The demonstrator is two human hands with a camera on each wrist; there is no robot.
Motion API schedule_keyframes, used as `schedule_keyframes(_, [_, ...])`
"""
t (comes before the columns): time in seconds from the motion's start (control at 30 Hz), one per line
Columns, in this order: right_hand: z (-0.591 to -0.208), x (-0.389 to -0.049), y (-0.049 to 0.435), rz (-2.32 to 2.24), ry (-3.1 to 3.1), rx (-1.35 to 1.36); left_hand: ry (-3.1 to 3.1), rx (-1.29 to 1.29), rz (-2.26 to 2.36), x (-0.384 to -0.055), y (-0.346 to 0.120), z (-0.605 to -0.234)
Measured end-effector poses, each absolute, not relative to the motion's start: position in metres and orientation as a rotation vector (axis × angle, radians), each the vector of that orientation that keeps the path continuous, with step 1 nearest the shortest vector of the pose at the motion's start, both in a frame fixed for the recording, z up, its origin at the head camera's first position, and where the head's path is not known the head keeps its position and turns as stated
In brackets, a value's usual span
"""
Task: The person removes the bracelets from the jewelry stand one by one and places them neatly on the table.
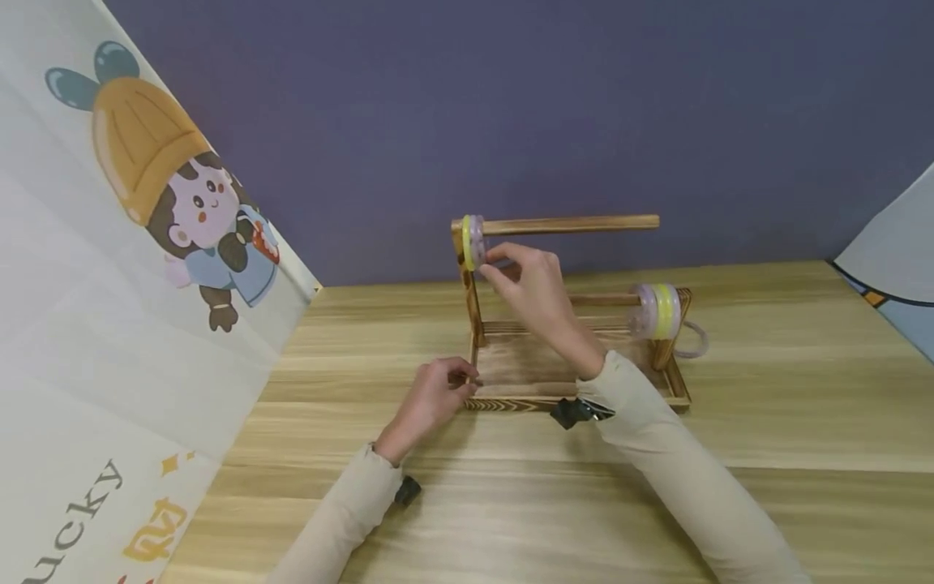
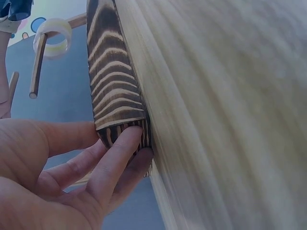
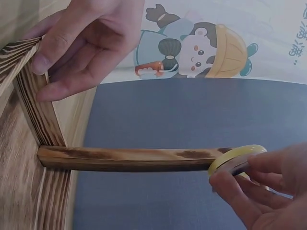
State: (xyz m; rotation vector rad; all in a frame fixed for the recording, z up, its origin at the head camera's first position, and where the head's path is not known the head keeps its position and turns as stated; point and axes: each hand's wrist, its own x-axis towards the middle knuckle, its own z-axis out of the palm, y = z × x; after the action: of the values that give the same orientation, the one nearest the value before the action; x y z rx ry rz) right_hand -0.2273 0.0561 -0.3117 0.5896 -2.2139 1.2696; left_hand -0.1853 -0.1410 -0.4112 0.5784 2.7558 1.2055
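A brown wooden rack (image 1: 511, 405) stands on the table, with an upper rod (image 1: 584, 225) and a lower rod (image 1: 601, 299). My right hand (image 1: 536, 292) pinches a pale purple ring (image 1: 477, 231) at the left end of the upper rod. Against it, on the post side, hangs a yellow ring (image 1: 467, 242), also seen in the right wrist view. My left hand (image 1: 438, 393) grips the rack's front left corner, its thumb and fingers around the striped base bar (image 2: 115, 81).
Purple and yellow rings (image 1: 662, 311) hang together at the lower rod's right end. Another purple ring (image 1: 702, 342) is beside the rack's right side. Behind the wooden table (image 1: 474, 503) rises a dark blue wall (image 1: 511, 105); a printed white sheet (image 1: 58, 308) stands at left.
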Motion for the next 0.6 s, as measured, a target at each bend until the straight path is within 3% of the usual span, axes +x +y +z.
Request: schedule_keyframes(0.6, [-0.3087,-0.2274,0.0641,1.288,-2.147,0.605,2.722,0.545,1.225,-0.1838,-0.1418,-0.4138])
